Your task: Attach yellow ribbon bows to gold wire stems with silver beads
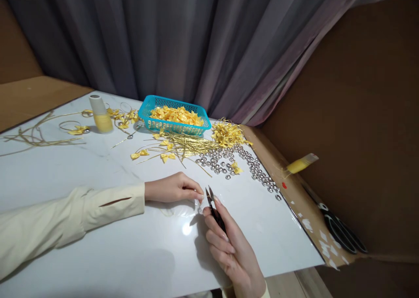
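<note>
My right hand is wrapped round a pair of black thread snips, whose two blades point up and away and stand slightly apart. Close to the left of the blade tips, my left hand has its thumb and fingers pinched together low over the white tabletop. A faint thin, clear or pale strand shows under those fingertips, too small to make out. Beyond the hands lie silver oval beads, a yellow ribbon bow among them, and a bundle of gold cords.
A blue basket of yellow bows stands at the back, beside a heap of bows. A bottle with yellow contents is at back left, near loose cords. Black-handled scissors and a yellow thread spool lie right.
</note>
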The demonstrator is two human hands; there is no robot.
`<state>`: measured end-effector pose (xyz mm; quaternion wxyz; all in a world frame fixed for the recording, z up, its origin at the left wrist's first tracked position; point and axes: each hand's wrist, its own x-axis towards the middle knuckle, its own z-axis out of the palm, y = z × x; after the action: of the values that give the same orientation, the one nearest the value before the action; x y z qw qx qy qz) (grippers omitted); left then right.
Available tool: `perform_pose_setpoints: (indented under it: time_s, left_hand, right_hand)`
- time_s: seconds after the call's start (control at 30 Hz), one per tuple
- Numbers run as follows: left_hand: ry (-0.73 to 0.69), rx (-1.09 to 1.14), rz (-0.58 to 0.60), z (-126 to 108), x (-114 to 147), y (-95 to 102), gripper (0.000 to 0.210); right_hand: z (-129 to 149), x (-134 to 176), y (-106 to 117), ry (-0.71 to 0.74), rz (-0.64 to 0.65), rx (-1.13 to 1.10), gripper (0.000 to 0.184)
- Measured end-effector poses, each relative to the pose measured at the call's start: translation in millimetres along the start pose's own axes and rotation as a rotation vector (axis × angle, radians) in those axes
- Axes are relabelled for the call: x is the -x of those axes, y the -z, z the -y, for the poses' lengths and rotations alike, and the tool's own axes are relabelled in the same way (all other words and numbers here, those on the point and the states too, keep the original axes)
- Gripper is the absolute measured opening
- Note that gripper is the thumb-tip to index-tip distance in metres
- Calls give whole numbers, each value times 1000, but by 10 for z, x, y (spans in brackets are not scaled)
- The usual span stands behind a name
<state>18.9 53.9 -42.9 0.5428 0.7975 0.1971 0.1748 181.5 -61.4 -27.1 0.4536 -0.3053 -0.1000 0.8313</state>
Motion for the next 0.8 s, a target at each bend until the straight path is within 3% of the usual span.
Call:
perform_pose_setpoints:
  time_s: [0.3, 0.57, 0.7, 0.8]
  left_hand:
    - [-13, 6, -1, 0, 0, 2, 25]
    - [-13, -7, -4, 13, 4, -3, 24]
    - [6, -3, -20, 6, 6, 5, 23]
    - [25, 15, -56, 8, 1, 29, 25]
  right_hand:
    - [4, -14, 11, 5, -27, 27, 33]
    - [-7, 21, -22, 40, -201, 103, 33]
    - [57, 106, 155, 297, -379, 493, 41]
    - [217, 220, 356, 564, -736, 1105, 40]
